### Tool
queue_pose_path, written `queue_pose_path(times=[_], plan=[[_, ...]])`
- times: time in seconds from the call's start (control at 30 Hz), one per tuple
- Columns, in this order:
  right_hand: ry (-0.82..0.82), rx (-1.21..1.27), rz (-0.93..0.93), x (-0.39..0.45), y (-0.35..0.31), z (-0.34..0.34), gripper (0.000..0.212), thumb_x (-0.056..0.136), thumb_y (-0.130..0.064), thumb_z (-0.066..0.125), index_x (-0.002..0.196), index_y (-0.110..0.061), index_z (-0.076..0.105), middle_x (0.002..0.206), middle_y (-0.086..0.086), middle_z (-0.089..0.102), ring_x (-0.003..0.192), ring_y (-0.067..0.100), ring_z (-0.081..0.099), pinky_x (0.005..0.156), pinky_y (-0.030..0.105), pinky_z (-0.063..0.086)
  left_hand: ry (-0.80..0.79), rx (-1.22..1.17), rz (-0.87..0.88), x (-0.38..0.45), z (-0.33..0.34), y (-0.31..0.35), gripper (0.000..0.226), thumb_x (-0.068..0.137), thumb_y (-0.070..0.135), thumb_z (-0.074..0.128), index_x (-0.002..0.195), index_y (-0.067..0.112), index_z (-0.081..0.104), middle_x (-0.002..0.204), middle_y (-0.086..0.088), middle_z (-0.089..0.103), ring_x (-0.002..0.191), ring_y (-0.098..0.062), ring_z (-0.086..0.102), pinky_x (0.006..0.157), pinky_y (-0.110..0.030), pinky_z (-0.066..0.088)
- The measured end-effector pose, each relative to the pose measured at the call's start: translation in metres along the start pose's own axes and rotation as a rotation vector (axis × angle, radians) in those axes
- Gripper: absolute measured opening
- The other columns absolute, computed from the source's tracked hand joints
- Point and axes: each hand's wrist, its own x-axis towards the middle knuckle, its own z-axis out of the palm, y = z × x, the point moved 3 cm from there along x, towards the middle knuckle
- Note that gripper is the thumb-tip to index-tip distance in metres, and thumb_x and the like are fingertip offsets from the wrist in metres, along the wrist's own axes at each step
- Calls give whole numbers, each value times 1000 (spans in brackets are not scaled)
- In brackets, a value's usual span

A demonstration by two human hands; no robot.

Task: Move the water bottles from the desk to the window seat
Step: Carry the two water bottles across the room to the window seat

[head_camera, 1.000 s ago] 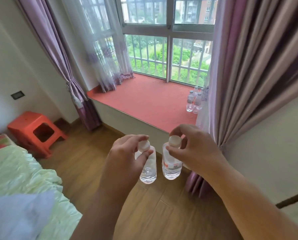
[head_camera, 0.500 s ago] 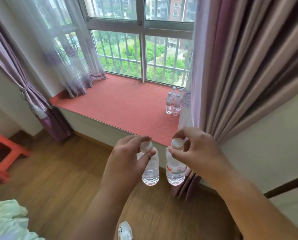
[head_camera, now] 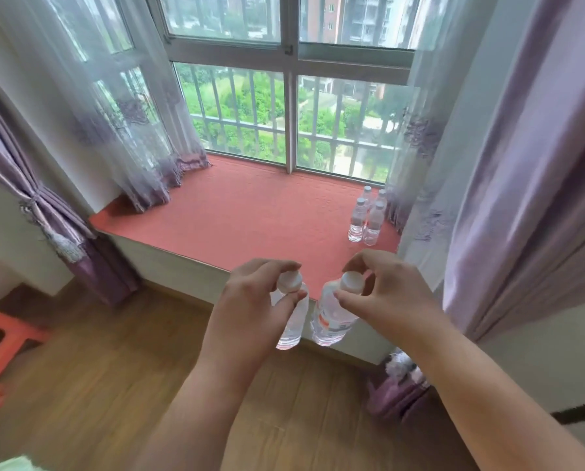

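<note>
While each bottle hangs pinched by its cap, left hand (head_camera: 250,300) carrying one (head_camera: 293,321), right hand (head_camera: 386,297) another (head_camera: 332,317), the window seat (head_camera: 250,219) waits at twelve o'clock, likely for upright placing.

The left hand (head_camera: 250,307) pinches the white cap of one clear water bottle (head_camera: 293,321); the right hand (head_camera: 386,297) pinches the cap of a second bottle (head_camera: 332,317). Both bottles hang side by side at the near edge of the red window seat (head_camera: 250,215). Four bottles, as far as can be told, (head_camera: 367,215) stand clustered at its right edge, beside the sheer curtain (head_camera: 416,158).
</note>
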Motion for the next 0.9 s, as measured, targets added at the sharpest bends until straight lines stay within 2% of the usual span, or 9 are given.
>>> queue_pose_path(times=[0.13, 0.23, 0.33, 0.67, 0.9], plan=[[-26, 14, -25, 28, -24, 27, 23, 75, -33, 82, 90, -32, 64, 85, -19, 62, 74, 0, 59, 61, 20, 48, 18, 47, 1, 18, -20, -32, 37, 81, 26, 82, 115, 36, 70, 105, 26, 64, 101, -3, 61, 88, -30, 52], [-55, 15, -42, 47, -36, 42, 23, 77, -34, 81, 93, -33, 64, 86, -18, 62, 73, 0, 59, 59, 13, 44, 33, 53, -29, 31, -31, -52, 36, 82, 26, 81, 115, 36, 70, 106, 24, 64, 101, -5, 61, 87, -31, 53], [-96, 17, -37, 66, -40, 56, 24, 78, -35, 81, 95, -34, 64, 88, -18, 62, 73, -1, 59, 59, 14, 46, 44, 51, -59, 44, -36, -70, 33, 83, 29, 80, 115, 34, 71, 106, 23, 65, 99, -6, 62, 86, -32, 54], [-142, 34, 18, 153, -17, 96, 21, 76, -35, 76, 93, -34, 64, 88, -18, 63, 78, 3, 60, 67, 33, 54, 5, 117, -157, 110, -21, -109, 35, 83, 29, 80, 116, 34, 71, 108, 24, 64, 101, -3, 62, 90, -29, 53], [-146, 131, 41, 240, 7, 104, 20, 74, -30, 75, 91, -31, 65, 89, -16, 64, 77, 2, 59, 64, 25, 43, -25, 163, -196, 192, -1, -115, 35, 82, 28, 80, 115, 37, 70, 107, 26, 64, 101, -2, 61, 90, -29, 52]])
